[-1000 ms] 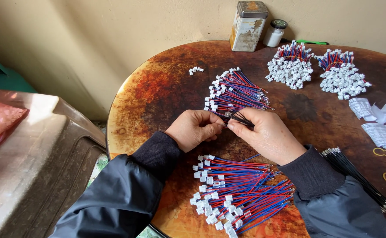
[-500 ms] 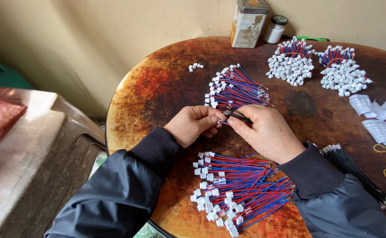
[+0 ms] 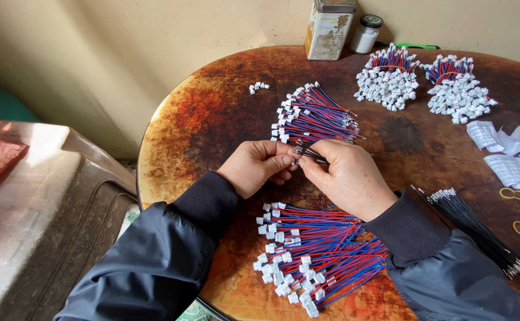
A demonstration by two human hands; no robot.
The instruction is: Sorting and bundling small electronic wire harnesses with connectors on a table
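Over a round rust-brown counter (image 3: 212,119), the left hand (image 3: 257,166) and right hand (image 3: 346,178) stay together, fingers clamped on a thin black wire (image 3: 312,156). Barely anything has shifted within the second; the work goes on between two piles of red-and-blue leads (image 3: 316,113).

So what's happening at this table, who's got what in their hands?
A person in dark sleeves works at a round, rust-brown table. The left hand and right hand meet at the middle, pinching a thin dark wire between the fingertips. Just beyond lies a fan of red and blue wires with white connectors; a bigger pile of the same lies near the sleeves. Black wires lie by the right arm, and two bundled heaps sit near a tin.
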